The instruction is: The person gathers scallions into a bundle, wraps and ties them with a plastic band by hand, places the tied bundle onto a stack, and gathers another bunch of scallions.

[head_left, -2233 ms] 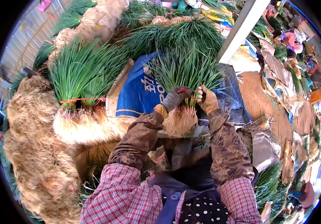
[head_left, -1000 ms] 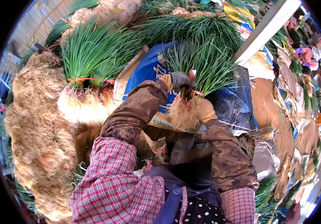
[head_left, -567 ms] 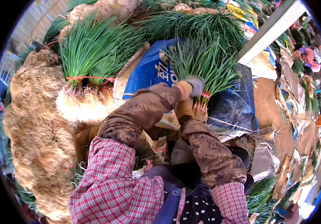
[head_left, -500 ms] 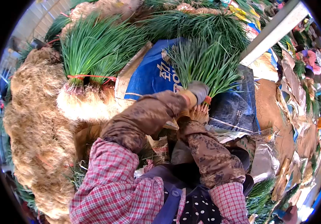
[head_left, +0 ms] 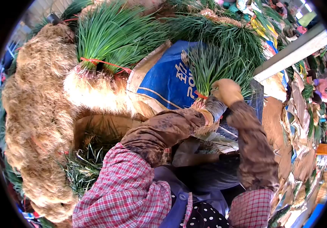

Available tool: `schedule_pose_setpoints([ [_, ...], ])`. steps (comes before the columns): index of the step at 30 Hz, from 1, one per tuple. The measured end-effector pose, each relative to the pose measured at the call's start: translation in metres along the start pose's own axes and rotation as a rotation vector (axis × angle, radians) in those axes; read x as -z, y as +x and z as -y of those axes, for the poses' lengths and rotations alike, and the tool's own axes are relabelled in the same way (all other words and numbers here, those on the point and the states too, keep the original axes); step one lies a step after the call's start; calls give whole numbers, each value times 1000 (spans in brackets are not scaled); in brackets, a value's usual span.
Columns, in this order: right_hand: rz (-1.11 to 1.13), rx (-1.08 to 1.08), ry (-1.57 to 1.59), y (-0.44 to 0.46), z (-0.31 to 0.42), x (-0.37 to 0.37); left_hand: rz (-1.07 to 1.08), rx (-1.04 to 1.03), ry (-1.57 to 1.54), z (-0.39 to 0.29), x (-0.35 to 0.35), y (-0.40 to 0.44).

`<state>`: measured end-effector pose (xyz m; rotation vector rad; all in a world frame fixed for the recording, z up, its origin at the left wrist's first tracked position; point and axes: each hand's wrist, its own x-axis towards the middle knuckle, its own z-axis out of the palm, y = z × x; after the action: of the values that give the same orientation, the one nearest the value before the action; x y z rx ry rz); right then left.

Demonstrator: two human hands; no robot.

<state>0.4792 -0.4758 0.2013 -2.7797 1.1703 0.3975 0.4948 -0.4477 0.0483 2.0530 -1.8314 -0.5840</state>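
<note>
A leafy bunch of green onions (head_left: 211, 65) lies on a blue printed sack (head_left: 166, 78), with a red tie (head_left: 200, 94) around its stems. My left hand (head_left: 215, 108), in a grey-palmed glove, is closed at the stem end of this bunch; its fingertips are partly hidden. Just above it, my right hand (head_left: 228, 92) in a tan glove is curled into a fist against the lower leaves. What sits inside those fingers is hidden.
Left of the sack stand tied green onions (head_left: 110, 41) with pale roots outward. A long heap of straw-coloured roots (head_left: 38, 114) fills the left side. A pale post (head_left: 294, 52) slants in from the upper right. Loose leaves (head_left: 81, 167) lie near my left sleeve.
My right hand has come up from beneath my left wrist to above the left hand. My left hand has shifted lower on the bunch. The whole view has also shifted somewhat.
</note>
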Motion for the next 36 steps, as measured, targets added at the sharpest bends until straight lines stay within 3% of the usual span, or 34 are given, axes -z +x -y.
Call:
schedule_pose_setpoints([
  [6, 490, -28, 277, 57, 12, -48, 11, -97, -8, 27, 22, -46],
  [8, 322, 187, 412, 62, -7, -74, -9, -119, -25, 31, 22, -50],
  [12, 46, -18, 418, 46, -9, -52, -106, -156, -69, 39, 28, -56],
  [14, -20, -63, 637, 47, -58, -85, -184, -202, -92, 44, 31, -59],
  [15, 14, -198, 827, 33, -60, -82, -226, -225, -97, 47, 31, -62],
  [17, -18, -203, 1071, 14, -71, -95, -199, -347, -69, 61, 15, -32],
  [19, -116, -210, 1080, -1, -74, -111, 140, -250, -110, 39, 44, -18],
  [20, -165, -144, 1017, -2, -84, -131, -116, -452, -69, 53, 43, -31],
  [21, -264, 8, 750, -17, -72, -117, -318, -455, -334, 61, 39, -33],
  [22, -205, -183, 1051, -10, -79, -142, -93, -136, -1008, 55, 48, -39],
  [23, -260, -59, 819, -20, -64, -117, -76, -24, -1278, 63, 28, -31],
  [25, -297, -10, 847, -21, -67, -127, -94, 238, -1594, 60, 29, -31],
  [28, -454, -29, 612, -36, -60, -124, -61, 341, -1604, 51, 44, -37],
  [31, -594, 20, 494, -43, -52, -123, -133, 203, -1625, 52, 34, -36],
  [36, -446, -68, 672, -39, -40, -125, -101, 73, -1681, 52, 32, -44],
])
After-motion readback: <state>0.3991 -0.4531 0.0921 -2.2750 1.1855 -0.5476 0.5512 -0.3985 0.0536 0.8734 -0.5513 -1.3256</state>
